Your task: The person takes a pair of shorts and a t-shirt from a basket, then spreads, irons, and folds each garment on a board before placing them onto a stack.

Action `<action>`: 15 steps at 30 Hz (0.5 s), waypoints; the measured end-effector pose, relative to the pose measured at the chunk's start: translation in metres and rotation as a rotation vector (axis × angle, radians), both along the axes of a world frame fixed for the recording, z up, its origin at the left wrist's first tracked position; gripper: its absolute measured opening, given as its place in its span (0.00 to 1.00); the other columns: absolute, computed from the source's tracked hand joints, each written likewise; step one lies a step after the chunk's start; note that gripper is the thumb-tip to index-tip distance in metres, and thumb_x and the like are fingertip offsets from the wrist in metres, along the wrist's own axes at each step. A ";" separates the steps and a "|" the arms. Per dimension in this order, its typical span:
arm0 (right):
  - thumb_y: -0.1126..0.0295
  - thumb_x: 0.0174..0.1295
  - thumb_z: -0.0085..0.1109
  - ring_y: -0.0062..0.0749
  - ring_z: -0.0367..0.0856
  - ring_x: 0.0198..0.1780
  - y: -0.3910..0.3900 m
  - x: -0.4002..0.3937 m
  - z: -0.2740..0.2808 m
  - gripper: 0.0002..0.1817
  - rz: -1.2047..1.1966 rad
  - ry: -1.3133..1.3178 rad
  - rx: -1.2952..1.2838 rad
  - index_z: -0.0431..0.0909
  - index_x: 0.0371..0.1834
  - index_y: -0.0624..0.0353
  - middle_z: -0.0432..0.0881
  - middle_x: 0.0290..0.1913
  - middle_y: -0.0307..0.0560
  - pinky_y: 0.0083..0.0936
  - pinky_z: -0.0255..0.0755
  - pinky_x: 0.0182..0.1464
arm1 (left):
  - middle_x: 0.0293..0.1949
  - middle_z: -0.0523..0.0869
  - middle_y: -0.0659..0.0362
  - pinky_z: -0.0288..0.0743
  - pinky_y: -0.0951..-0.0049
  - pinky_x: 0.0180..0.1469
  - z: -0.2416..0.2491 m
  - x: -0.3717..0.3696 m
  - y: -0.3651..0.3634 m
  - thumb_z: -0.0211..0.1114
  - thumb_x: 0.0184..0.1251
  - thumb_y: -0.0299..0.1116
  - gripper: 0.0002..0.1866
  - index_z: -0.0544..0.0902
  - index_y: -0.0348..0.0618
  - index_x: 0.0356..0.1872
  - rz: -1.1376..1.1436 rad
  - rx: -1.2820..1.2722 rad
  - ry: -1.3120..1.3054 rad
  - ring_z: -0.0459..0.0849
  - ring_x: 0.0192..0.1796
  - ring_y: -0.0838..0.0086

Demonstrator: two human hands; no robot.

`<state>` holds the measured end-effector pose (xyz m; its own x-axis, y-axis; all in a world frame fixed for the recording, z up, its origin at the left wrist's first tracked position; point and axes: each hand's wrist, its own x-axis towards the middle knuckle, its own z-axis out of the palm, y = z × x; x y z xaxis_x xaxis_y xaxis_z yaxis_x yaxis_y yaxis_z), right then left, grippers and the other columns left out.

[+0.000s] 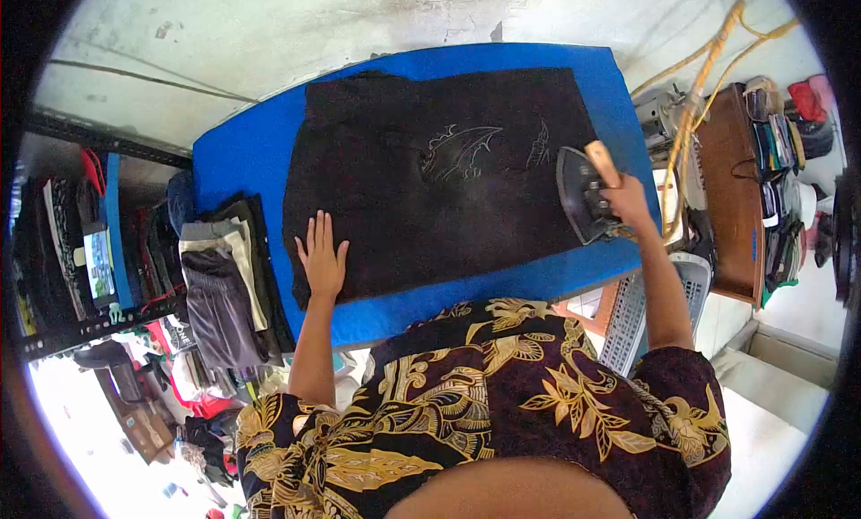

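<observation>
A black garment (404,196) with a pale line drawing lies spread flat on a blue-covered board (242,151). My left hand (323,257) rests flat on the garment's lower left part, fingers apart. At the right edge of the garment, my right hand (625,200) is closed round the wooden handle of a dark iron (583,196). The iron's pointed plate overlaps the garment's right edge; whether it presses on the cloth cannot be told. A yellowish wrapped cord (691,115) rises near the iron toward the upper right.
Folded dark and grey clothes (220,295) hang over the board's left edge. Left of them stands a shelf of clothes (67,241). A grey plastic basket (628,326) is below my right arm. A brown wooden cabinet (731,196) stands at the right, beside stacked clothes.
</observation>
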<state>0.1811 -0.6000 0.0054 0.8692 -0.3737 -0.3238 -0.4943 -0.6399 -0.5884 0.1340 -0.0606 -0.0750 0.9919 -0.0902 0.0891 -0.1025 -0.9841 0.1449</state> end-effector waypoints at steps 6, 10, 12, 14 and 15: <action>0.67 0.40 0.63 0.26 0.70 0.10 -0.157 0.031 -0.052 0.12 -0.296 0.035 0.180 0.73 0.16 0.66 0.69 0.10 0.40 0.22 0.64 0.11 | 0.45 0.77 0.57 0.57 0.54 0.57 0.001 0.064 -0.026 0.56 0.61 0.38 0.19 0.72 0.43 0.52 0.222 0.135 -0.293 0.73 0.50 0.66; 0.66 0.46 0.62 0.45 0.65 0.58 -0.069 0.073 -0.018 0.34 0.036 -0.144 -1.004 0.61 0.59 0.57 0.69 0.55 0.52 0.39 0.64 0.53 | 0.40 0.76 0.56 0.62 0.56 0.51 0.006 0.130 -0.040 0.60 0.57 0.40 0.18 0.75 0.44 0.48 0.311 -0.084 -0.068 0.73 0.49 0.63; 0.70 0.46 0.61 0.47 0.69 0.53 0.017 0.097 -0.001 0.28 0.301 -0.493 -0.709 0.66 0.54 0.60 0.72 0.51 0.55 0.36 0.65 0.52 | 0.40 0.77 0.55 0.64 0.57 0.50 0.001 0.158 -0.037 0.62 0.55 0.38 0.18 0.75 0.43 0.46 0.342 -0.179 -0.035 0.74 0.48 0.62; 0.69 0.47 0.61 0.49 0.72 0.48 0.107 0.108 -0.007 0.22 0.484 -0.532 -0.269 0.71 0.47 0.62 0.75 0.43 0.55 0.37 0.65 0.52 | 0.40 0.77 0.55 0.66 0.58 0.48 -0.003 0.179 -0.035 0.63 0.53 0.36 0.17 0.76 0.43 0.45 0.363 -0.278 -0.004 0.74 0.47 0.60; 0.66 0.48 0.61 0.48 0.73 0.46 0.149 0.109 -0.018 0.22 0.594 -0.570 -0.202 0.71 0.47 0.62 0.76 0.39 0.54 0.38 0.66 0.50 | 0.39 0.77 0.54 0.68 0.59 0.46 -0.001 0.187 -0.035 0.63 0.52 0.32 0.17 0.76 0.42 0.44 0.300 -0.284 -0.018 0.75 0.46 0.59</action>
<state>0.2903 -0.4510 -0.0128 0.9495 0.1926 0.2477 0.2945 -0.8193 -0.4919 0.3209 -0.0951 -0.0765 0.9685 0.2336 0.0862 0.1781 -0.8919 0.4157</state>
